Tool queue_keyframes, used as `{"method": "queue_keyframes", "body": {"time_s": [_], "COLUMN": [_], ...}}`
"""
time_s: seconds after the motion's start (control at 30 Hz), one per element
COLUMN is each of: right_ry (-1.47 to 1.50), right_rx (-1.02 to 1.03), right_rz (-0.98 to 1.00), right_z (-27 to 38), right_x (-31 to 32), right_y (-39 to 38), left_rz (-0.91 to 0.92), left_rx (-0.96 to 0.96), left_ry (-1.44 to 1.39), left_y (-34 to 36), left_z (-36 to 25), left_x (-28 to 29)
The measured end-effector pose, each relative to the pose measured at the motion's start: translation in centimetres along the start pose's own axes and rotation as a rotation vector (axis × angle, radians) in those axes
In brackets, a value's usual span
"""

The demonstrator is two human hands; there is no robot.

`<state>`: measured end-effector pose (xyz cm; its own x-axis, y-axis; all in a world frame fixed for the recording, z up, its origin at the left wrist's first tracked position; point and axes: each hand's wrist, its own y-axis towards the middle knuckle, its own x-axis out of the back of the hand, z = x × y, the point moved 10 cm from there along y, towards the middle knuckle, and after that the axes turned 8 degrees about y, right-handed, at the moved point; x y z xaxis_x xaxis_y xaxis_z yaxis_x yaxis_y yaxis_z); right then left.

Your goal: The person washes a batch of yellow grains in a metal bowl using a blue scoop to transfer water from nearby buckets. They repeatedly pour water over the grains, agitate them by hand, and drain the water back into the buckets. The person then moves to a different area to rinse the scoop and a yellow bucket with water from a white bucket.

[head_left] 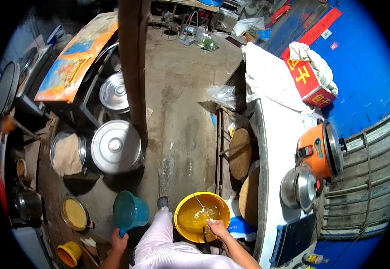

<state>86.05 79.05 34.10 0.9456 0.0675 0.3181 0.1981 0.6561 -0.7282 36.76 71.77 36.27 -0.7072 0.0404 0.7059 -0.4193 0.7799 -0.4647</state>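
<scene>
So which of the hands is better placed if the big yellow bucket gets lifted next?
Probably the right hand: it is over the big yellow bucket, seemingly gripping its handle. The left hand is farther off and holds the teal dipper.

Head-worn fisheye, facing down and forward, left hand [119, 240] and right hand [217, 227] near

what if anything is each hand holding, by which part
Left hand: teal plastic dipper, by its handle. Right hand: round yellow plastic bucket, apparently by its thin handle's pale grip.
</scene>
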Motion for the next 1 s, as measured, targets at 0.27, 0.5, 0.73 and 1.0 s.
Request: {"method": "queue_keyframes", "body": {"time_s": [0.27, 0.5, 0.73, 1.0], "right_ry": [0.025, -0.357, -0.733, -0.736], "right_rx": [0.026, 0.262, 0.171, 0.152], "right_rz": [0.077, 0.169, 0.333, 0.395], "right_z": [14.8, 32.7, 45.1, 59.0], "right_x": [3.7, 2.8, -1.5, -1.7], "right_y": [14.1, 26.6, 40.3, 55.8], "left_rz": [-0.024, 0.012, -0.013, 0.109], "left_rx": [-0.247, -0.214, -0.246, 0.182], "left_ry": [-0.076, -0.344, -0.288, -0.789], "left_y": [11.9, 15.9, 29.0, 42.6], "left_z": [-24.4, -37.4, -48.9, -59.9], "left_x": [0.0, -2.3, -2.6, -1.1]}}
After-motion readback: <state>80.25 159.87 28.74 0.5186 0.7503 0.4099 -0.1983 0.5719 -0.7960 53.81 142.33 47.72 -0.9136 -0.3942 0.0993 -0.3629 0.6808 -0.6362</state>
